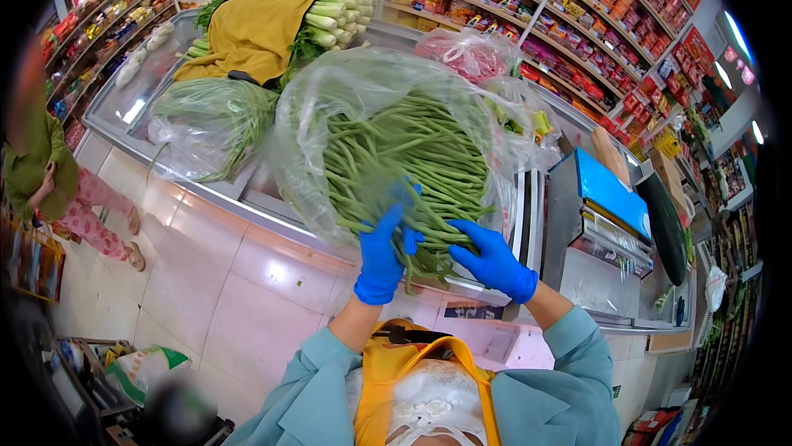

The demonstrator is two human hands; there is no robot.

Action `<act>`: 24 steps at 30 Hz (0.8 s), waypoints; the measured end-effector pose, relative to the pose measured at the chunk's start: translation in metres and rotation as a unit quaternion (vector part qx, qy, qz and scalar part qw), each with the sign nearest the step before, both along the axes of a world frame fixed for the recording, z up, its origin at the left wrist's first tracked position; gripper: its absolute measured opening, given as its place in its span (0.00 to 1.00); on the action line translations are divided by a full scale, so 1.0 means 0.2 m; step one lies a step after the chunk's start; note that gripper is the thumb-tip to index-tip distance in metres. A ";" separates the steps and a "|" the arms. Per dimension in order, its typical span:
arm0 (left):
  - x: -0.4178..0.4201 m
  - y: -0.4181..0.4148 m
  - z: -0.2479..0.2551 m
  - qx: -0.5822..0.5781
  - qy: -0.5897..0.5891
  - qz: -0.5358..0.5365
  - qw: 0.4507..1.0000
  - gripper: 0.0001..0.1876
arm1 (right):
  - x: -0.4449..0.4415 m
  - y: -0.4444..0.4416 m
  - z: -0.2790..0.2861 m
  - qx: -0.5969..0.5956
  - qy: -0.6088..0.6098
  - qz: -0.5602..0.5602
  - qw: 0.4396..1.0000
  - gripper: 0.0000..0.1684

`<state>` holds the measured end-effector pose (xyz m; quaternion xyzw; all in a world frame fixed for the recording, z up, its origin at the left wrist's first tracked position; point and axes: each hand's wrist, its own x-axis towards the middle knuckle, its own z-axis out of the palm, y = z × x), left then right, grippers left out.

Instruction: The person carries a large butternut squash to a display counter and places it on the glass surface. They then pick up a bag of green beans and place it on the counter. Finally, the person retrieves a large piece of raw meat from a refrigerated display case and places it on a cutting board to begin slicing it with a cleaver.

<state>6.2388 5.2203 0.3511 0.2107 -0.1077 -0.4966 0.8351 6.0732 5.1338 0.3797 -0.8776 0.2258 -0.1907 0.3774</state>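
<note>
A large open clear plastic bag (303, 136) full of long green beans (427, 149) lies on the counter before me. My left hand (383, 254), in a blue glove, is at the bag's near edge with thumb and fingers around a few bean stems. Beans hide part of those fingers, and a blur lies over the spot just above. My right hand (495, 260), gloved too, has its thumb and forefinger about the bean ends at the near right. Loose bean tips hang down between my two hands over the counter's front edge.
Left of the bag sits a bag of thin greens (213, 118); behind it, celery (337, 16) under a mustard cloth (257, 28). A film wrapping machine (609, 198) and a winter melon (662, 223) stand right. A person (55, 167) stands at the far left.
</note>
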 end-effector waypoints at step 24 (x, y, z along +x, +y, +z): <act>0.00 -0.01 -0.09 0.005 -0.029 0.042 0.999 0.19 | 0.17 0.03 -0.13 -0.172 -0.071 -0.072 0.980 0.12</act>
